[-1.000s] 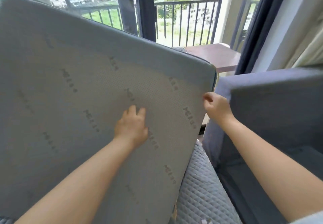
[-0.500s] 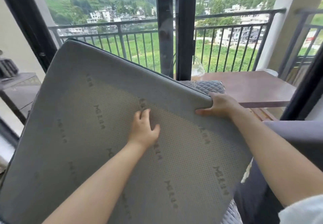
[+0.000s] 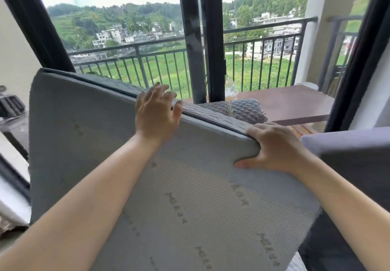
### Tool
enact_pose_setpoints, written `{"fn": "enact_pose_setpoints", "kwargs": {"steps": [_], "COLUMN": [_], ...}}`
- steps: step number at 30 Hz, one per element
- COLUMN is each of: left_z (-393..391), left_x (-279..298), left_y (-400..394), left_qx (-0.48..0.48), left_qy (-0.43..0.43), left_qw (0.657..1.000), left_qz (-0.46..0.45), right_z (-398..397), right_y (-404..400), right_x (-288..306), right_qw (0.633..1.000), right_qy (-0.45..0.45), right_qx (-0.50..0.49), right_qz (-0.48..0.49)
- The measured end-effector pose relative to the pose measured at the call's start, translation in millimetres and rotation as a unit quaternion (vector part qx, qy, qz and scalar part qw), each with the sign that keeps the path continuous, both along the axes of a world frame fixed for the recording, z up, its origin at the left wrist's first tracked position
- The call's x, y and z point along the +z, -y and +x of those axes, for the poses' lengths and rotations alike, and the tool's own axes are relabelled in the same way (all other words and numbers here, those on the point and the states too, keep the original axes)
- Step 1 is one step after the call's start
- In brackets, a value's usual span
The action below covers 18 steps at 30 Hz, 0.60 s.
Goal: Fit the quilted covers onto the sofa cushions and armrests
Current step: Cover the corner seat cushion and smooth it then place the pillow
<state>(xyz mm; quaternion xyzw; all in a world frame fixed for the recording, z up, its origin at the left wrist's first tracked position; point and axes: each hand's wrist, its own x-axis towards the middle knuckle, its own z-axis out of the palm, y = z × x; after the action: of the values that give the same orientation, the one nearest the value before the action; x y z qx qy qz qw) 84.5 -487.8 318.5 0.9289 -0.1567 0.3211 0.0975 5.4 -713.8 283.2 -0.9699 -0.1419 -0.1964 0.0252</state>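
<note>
**Cushion held up on edge**

The sofa cushion (image 3: 190, 196) stands tilted before the window, dotted underside facing us; it looks bulky, light and bendy, best held by its edges. The right hand (image 3: 274, 146) clamps its upper corner; the left hand (image 3: 156, 112), fingers spread, reaches over the top edge, where the quilted cover (image 3: 238, 110) shows behind.

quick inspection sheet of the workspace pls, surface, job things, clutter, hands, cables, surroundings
surface: sofa armrest in bare grey fabric at right
job's things: cushion tilted up, dotted underside toward camera; quilted cover showing along and past its top edge
clutter: dark object at far left, too blurred to name
grippers: left hand spread open at the cushion's top edge; right hand grips its upper right corner
cables: nothing seen
surroundings: brown table, balcony railing, fields and buildings beyond
</note>
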Motion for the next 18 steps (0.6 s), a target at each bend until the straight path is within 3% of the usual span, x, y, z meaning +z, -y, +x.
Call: {"fn": "enact_pose_setpoints", "kwargs": {"steps": [5, 9, 12, 16, 18], "left_z": [-88.2, -170.1, -218.9, -276.7, -299.6], "left_x": [27.5, 24.9, 23.7, 16.1, 5.8], "left_y": [-43.5, -98.7, -139.7, -188.4, -200.7], "left_qx": [-0.021, -0.057, -0.072, -0.06, -0.055], "left_qy": [-0.071, -0.046, -0.039, -0.027, 0.008], "left_qw": [0.994, 0.994, 0.995, 0.995, 0.995], "left_qz": [0.084, 0.081, 0.048, -0.076, -0.082], "right_z": [-100.7, -166.2, -206.8, -235.7, -236.4], "right_y": [-48.9, -92.5, -124.1, -170.7, -192.7], "right_x": [18.6, 36.9, 53.4, 59.7, 52.7], "right_qw": [0.994, 0.992, 0.991, 0.989, 0.984], "right_qy": [0.019, -0.023, -0.084, -0.04, -0.091], "right_qx": [-0.005, -0.005, 0.005, -0.009, -0.034], "right_qz": [0.108, 0.126, 0.102, 0.14, 0.147]}}
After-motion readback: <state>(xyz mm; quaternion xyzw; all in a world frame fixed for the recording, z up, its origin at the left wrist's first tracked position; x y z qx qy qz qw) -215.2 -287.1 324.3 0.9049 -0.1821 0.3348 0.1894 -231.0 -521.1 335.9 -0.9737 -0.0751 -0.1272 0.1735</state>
